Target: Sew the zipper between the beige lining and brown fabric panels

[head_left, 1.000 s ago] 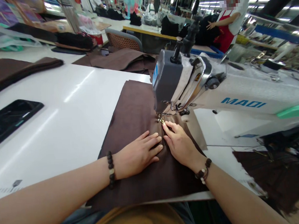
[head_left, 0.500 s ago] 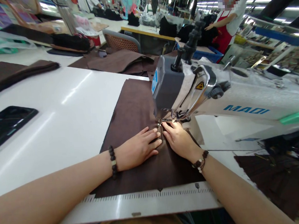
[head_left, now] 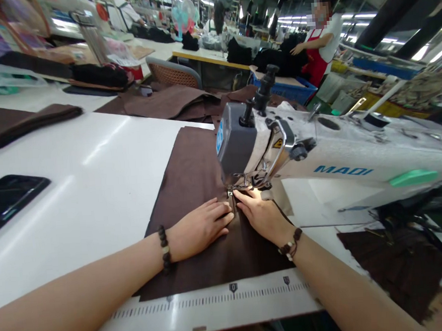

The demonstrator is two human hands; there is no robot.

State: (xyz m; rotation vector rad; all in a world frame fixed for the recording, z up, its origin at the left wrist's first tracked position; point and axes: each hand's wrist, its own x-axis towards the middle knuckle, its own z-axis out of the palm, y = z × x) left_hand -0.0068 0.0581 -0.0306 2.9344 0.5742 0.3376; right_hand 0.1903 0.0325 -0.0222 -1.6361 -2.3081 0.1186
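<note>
A dark brown piece of fabric [head_left: 190, 162] lies on the white table under the sewing machine [head_left: 238, 139]. My left hand [head_left: 200, 227] rests flat on it, fingers stretched toward a strip or seam [head_left: 234, 205] in front of the presser foot [head_left: 230, 191]. On the other side of that strip, my right hand [head_left: 264, 213] presses the cloth with its fingers extended, the index fingertip close to the foot. Both hands are open and hold nothing. A lamp lights the needle area. The machine head hides part of the fabric behind it.
A phone [head_left: 11, 200] lies at the left, below a stack of brown cloth [head_left: 25, 123]. More brown pieces [head_left: 167, 101] lie behind the machine, others [head_left: 398, 264] at right. A printed ruler [head_left: 200, 300] runs along the front edge. A person in a red apron [head_left: 315, 58] stands beyond.
The view has shifted, so the machine and table appear lower and farther left. My left fingers look closer together by the strip. Both hands stay on the fabric near the foot.
</note>
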